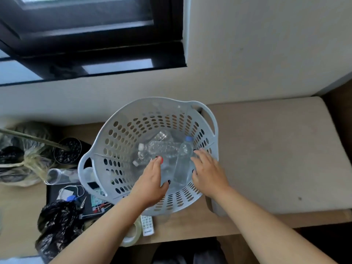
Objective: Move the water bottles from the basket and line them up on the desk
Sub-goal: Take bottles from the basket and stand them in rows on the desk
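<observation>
Closest to the person, a roll of tape (133, 237) and a small remote (147, 225) lie at the desk (190, 225) edge. A black bag (57, 223) sits to the left. Both hands reach down into the grey basket (118, 134). The left hand (150, 182) has its fingers spread out and holds nothing. The right hand (208, 171) is spread too, its fingers just beside a bottle with a blue cap (182, 162); it may be touching it, but that is hard to tell. More clear bottles (158, 149) lie in the bottom of the basket. Farther back are a pale wall (266, 54) and a dark window (85, 35).
</observation>
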Demonstrator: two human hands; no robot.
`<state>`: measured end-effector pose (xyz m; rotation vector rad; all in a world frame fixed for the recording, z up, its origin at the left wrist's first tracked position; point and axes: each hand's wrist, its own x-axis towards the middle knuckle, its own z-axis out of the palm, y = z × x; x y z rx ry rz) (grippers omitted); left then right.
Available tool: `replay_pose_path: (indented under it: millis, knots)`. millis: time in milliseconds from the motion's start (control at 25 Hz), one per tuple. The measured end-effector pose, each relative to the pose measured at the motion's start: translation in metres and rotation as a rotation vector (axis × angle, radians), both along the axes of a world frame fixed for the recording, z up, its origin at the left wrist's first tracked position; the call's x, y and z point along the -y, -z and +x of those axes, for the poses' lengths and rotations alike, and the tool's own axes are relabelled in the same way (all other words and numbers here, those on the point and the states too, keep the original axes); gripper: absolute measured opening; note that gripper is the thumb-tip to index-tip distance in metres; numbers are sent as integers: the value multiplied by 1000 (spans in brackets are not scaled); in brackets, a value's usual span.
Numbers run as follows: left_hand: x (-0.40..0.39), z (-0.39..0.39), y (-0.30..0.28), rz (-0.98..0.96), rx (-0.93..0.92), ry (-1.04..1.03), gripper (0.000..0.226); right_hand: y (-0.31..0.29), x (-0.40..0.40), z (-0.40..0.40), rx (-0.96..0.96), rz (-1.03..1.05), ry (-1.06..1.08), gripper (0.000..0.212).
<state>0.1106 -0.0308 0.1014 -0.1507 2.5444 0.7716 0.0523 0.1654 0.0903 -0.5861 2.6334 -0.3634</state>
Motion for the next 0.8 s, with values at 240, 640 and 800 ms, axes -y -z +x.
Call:
replay_pose_path:
  millis: [240, 640, 800]
  knots:
    - [-11, -36, 59, -23, -103, -50, 62, 18, 11, 0, -117, 38, 115, 45]
    - [-57, -80, 182, 237, 347, -425, 82, 35, 3, 3, -292, 71, 153, 28]
    - [-65, -86, 195, 254, 338, -527, 82, 37, 6, 0, -344, 46, 202, 26]
